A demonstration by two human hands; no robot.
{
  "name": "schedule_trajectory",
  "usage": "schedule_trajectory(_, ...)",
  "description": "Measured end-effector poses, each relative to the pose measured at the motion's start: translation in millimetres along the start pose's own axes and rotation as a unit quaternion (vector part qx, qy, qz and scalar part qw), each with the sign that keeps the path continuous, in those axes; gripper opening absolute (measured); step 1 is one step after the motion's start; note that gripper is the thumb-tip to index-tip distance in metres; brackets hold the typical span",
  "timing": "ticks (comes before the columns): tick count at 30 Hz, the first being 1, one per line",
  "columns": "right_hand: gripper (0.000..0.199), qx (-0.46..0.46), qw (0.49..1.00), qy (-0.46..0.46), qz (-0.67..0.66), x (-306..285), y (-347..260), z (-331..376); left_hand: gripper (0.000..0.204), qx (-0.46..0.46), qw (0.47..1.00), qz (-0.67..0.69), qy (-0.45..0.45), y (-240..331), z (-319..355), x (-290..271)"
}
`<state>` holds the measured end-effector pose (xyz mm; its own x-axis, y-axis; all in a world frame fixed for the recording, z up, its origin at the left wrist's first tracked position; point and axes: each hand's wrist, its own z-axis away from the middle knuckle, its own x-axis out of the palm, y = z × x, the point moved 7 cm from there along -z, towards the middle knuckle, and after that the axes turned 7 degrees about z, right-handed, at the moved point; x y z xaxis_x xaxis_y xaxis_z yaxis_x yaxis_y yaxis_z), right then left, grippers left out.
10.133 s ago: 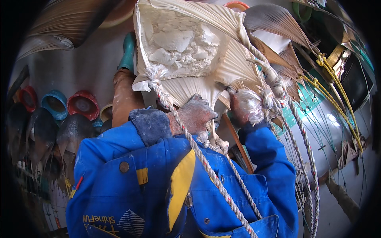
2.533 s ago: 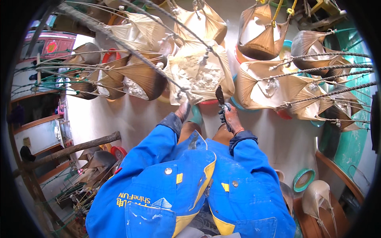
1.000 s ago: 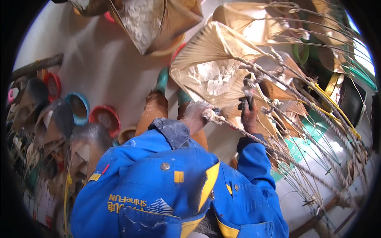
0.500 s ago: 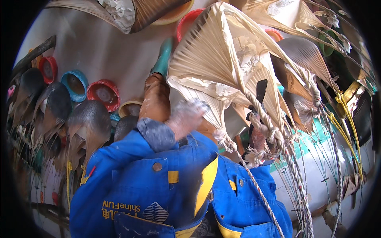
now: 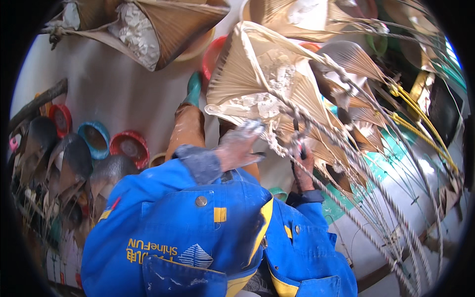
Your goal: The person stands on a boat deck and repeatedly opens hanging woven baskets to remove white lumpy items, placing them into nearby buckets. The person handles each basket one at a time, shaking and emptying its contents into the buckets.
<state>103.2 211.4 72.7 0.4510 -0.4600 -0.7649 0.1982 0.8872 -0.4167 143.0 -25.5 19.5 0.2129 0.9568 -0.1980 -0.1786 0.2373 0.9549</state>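
A beige pleated cloth sling [image 5: 232,64] hangs from twisted ropes [image 5: 341,136], with crumbly white lumps [image 5: 274,74] in it. My left hand [image 5: 240,147], whitened at the fingertips, is at the sling's near corner, beside a rope knot [image 5: 274,143]. Its fingers are stretched out, the thumb apart; whether the fingertips touch the cloth I cannot tell. My right hand [image 5: 303,166] is behind the ropes at the sling's near right side, closed around a dark tool [image 5: 296,125] whose thin blade points up. Ropes partly hide that hand.
More slings with white lumps [image 5: 136,34] hang ahead. Dark sagging slings [image 5: 71,161] line the left, near red [image 5: 129,148] and blue [image 5: 95,140] basins. A wooden pole [image 5: 42,101] is at far left. Yellow ropes [image 5: 420,116] and thin cords cross the right side.
My left hand has moved right to the sling's near corner. My right hand and its tool have shifted left and the blade appears thinner. The view has shifted, showing more slings ahead.
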Motion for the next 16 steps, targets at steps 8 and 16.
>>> schedule_trajectory(8, 0.015, 0.181, 0.965, 0.045, -0.183, -6.7, 130.0, 152.3, 0.026, 0.065, 0.992, 0.1, 0.038, -18.1, -10.1, 36.4)
schedule_trajectory(16, 0.021, 0.329, 0.813, 0.212, -0.432, -36.7, 274.7, 214.5, 0.033, -0.044, 0.967, 0.249, 0.02, -35.0, -6.2, 34.8)
